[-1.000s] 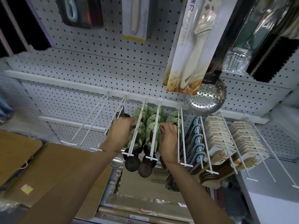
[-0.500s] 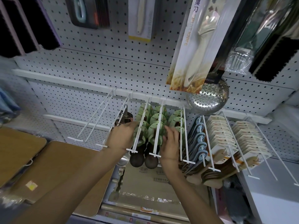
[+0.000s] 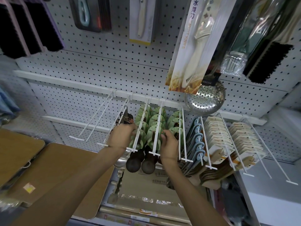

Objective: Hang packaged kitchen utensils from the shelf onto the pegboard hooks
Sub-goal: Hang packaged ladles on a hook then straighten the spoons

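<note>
Dark wooden spoons on green cards (image 3: 154, 126) hang in three rows on white hooks (image 3: 181, 128) of the pegboard (image 3: 97, 66); their round bowls (image 3: 133, 164) dangle at the hook tips. My left hand (image 3: 121, 137) is closed at the leftmost green row, fingertips on a front card. Between the middle and right rows, my right hand (image 3: 169, 146) pinches a green-carded spoon. A steel ladle (image 3: 119, 161) hangs under my left wrist, its black tag (image 3: 127, 119) behind the hand.
Two bare hooks (image 3: 94, 122) jut out on the left. Blue utensils (image 3: 197, 139) and beige-carded packs (image 3: 218, 134) fill hooks on the right. A steel skimmer (image 3: 205, 100) and a fruit knife pack (image 3: 193, 46) hang above. Wooden boards (image 3: 48, 168) and a box (image 3: 146, 185) lie below.
The view has shifted slightly. My right hand slid a little right along the green-carded spoons, and both hands stay among the rows.
</note>
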`<state>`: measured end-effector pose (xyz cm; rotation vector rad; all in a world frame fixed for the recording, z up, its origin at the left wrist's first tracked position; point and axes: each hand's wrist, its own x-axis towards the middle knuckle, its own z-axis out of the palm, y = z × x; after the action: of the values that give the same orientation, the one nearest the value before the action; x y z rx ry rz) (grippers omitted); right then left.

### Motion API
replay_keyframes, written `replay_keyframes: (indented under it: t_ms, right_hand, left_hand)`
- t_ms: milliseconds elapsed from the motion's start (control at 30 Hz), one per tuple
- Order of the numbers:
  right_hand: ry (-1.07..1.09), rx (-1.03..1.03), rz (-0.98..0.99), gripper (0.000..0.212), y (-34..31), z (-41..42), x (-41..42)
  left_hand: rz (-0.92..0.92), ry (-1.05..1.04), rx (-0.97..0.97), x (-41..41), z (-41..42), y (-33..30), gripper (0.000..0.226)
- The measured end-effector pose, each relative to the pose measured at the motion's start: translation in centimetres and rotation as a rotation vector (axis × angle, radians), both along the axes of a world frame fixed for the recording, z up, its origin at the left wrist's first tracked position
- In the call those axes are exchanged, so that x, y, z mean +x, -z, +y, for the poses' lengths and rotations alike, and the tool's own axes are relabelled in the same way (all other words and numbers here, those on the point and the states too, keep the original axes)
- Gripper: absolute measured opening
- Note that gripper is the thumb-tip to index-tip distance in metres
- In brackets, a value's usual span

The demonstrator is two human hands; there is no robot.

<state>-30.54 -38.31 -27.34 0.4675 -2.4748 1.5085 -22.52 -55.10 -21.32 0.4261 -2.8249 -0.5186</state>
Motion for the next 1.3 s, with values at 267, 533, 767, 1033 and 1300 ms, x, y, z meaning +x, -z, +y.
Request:
replay_keyframes:
  t_ms: [267,533,767,1033,1300]
  right_hand:
    - [-0.001,-0.026,0.054,0.021,0.8,0.4,1.4]
    - [-0.023,-0.019,0.115,0.033,1.0,0.8,2.4]
    - [-0.032,0.008,0.112,0.027,0.9,1.2,2.9]
    - [-0.023,0.026,0.13,0.024,1.1,1.2,3.0]
    - [-0.029,0.02,0.072,0.029,1.2,1.0,3.2]
  left_hand:
    - [-0.05,-0.029,-0.006,0.4,-0.1,0.3,0.023]
    - [-0.007,-0.025,0.08,0.9,0.3,0.0,0.026]
    - [0.005,-0.009,0.064,0.9,0.1,-0.1,0.022]
    - [-0.019,-0.023,-0.005,0.7,0.4,-0.3,0.026]
    - [-0.081,0.008,-0.042,0.5,0.2,-0.4,0.023]
